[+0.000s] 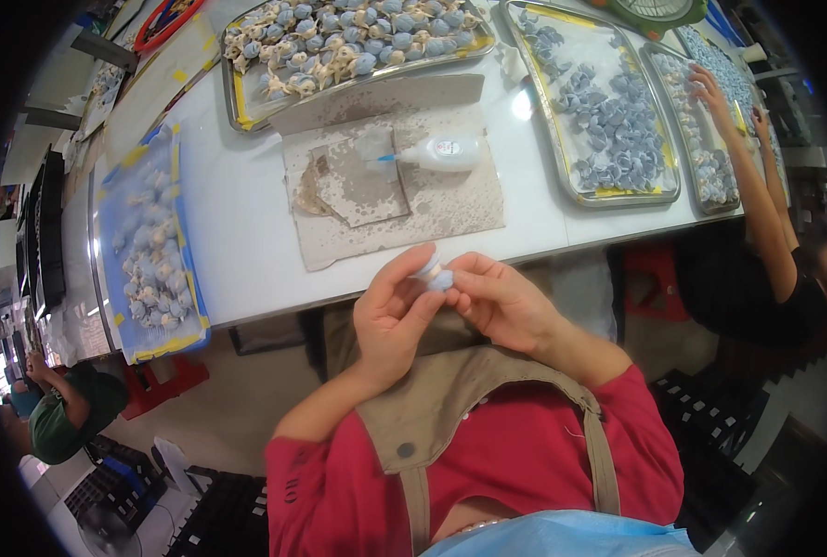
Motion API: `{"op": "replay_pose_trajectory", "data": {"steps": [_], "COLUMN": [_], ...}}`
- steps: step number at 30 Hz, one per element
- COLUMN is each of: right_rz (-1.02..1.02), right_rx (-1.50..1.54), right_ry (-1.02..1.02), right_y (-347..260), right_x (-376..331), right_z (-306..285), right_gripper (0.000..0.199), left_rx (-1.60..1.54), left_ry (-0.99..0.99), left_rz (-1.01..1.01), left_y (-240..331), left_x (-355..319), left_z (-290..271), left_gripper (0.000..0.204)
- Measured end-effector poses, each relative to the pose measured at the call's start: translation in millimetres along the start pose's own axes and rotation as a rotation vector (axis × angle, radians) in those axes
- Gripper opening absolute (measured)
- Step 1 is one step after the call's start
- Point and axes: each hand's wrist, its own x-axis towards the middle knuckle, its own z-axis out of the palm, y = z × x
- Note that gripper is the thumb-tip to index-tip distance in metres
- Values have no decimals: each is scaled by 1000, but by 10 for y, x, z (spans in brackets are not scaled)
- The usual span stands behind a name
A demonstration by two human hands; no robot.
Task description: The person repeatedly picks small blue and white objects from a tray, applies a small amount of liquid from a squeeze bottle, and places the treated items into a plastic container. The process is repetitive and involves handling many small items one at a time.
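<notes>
Just off the table's front edge, my left hand and my right hand pinch a small blue-and-cream figurine between them. My fingers cover much of it, so its finer shape cannot be made out. Beyond my hands lies a stained grey cardboard sheet with its back edge raised. On it rests a white squeeze bottle, tipped on its side, its thin blue nozzle pointing left over a smaller piece of soiled card.
At the back stands a metal tray heaped with blue-and-cream figurines. A blue tray of similar pieces is at the left. To the right, another metal tray holds loose blue parts. A co-worker's arm reaches over a further tray.
</notes>
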Motion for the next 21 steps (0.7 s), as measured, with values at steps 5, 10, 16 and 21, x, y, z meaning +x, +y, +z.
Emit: {"op": "replay_pose_trajectory", "data": {"steps": [5,10,16,21], "right_rz": [-287,-780,-1057,-1162], "right_rx": [-434,-1073,-1346,-1489], "right_ry": [125,112,153,168], "right_y": [121,169,129,88], "right_x": [31,4,52,33], "right_z": [64,135,114,99], "right_gripper": [16,24,23,23], "left_rx": [49,-31,6,24], "left_ry": [52,70,40,14], "left_rz": [29,25,-53,-70], "left_y": [-61,-10,-28,-16], "left_x": [-3,4,-2,-3], "left_z": [-55,-53,-87,-59], "left_gripper": [39,36,36,38]}}
